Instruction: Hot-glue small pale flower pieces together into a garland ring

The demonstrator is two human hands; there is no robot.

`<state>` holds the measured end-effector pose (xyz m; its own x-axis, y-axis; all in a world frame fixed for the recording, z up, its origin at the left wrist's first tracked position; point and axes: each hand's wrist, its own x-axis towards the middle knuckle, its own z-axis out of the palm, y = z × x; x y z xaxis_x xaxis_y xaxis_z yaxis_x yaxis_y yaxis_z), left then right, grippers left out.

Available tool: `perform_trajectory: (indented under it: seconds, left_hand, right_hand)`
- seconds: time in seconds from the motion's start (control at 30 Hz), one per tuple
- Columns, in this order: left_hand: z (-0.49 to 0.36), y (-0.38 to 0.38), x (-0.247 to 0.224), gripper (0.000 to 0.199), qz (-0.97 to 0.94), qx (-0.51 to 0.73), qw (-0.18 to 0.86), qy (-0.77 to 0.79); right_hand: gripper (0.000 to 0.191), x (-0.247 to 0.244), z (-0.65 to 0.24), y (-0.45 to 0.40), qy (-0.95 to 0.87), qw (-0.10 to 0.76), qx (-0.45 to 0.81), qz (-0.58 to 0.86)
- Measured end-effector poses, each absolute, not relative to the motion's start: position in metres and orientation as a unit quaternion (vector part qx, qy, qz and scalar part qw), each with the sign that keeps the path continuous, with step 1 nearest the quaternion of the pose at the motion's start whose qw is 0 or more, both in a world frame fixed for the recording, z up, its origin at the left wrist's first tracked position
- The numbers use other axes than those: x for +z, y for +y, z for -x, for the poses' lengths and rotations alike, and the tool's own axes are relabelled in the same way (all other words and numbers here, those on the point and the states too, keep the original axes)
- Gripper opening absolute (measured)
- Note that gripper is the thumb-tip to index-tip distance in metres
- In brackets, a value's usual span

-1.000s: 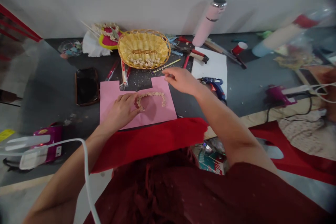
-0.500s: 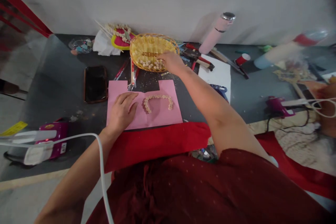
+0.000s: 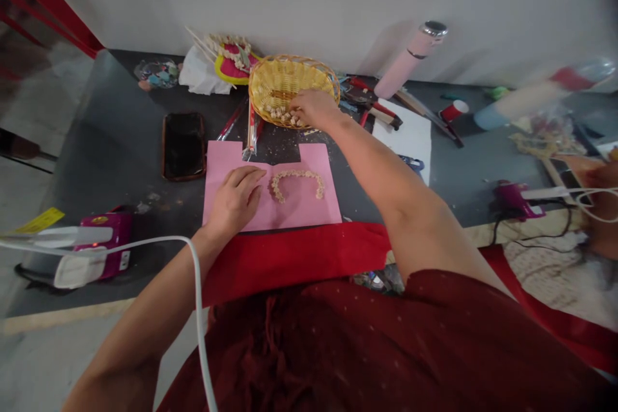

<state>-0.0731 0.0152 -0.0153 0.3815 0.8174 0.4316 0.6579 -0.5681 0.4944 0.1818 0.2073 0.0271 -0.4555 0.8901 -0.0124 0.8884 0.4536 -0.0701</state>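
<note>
My left hand (image 3: 236,199) lies flat on a pink sheet of paper (image 3: 294,222), its fingers stretched out and holding nothing. Just right of it, a curved row of small beige flower-like pieces (image 3: 297,174) forms an arch on the sheet. Over the front right of a yellow wicker basket (image 3: 268,80) reaches my right hand (image 3: 316,108). Its fingers are bent down and drawn together among loose beige pieces (image 3: 279,114); whatever they pinch is hidden. A red cloth (image 3: 299,257) runs along the sheet's near edge.
Left of the paper lies a dark phone (image 3: 183,145). A purple-and-white corded device (image 3: 103,244) sits at the left, its white cable crossing my left forearm. Behind stand a pink bottle (image 3: 410,61) and hand tools (image 3: 383,114). Another person's hand (image 3: 603,174) shows at far right.
The view has shifted slightly, so most things sit a little further right. Within the basket, my right hand has moved down onto the loose pieces. My left hand stays on the paper.
</note>
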Motion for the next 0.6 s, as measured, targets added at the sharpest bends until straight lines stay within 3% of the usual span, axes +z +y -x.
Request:
perform_trajectory:
  seconds: [0.1,0.33,0.6]
  left_hand:
    - [0.073,0.016,-0.016,0.031,-0.824,0.318,0.128,0.452]
    - [0.071,0.014,-0.02,0.033,-0.834,0.286,0.134,0.453]
    - [0.066,0.012,-0.022,0.047,-0.878,0.255,0.107,0.39]
  right_hand:
    - [0.025,0.033,-0.183,0.203,-0.842,0.032,0.037,0.537]
    - [0.026,0.061,-0.189,0.122,-0.823,0.175,0.071,0.535]
    - [0.022,0.025,-0.164,-0.023,-0.85,0.144,0.0,0.507]
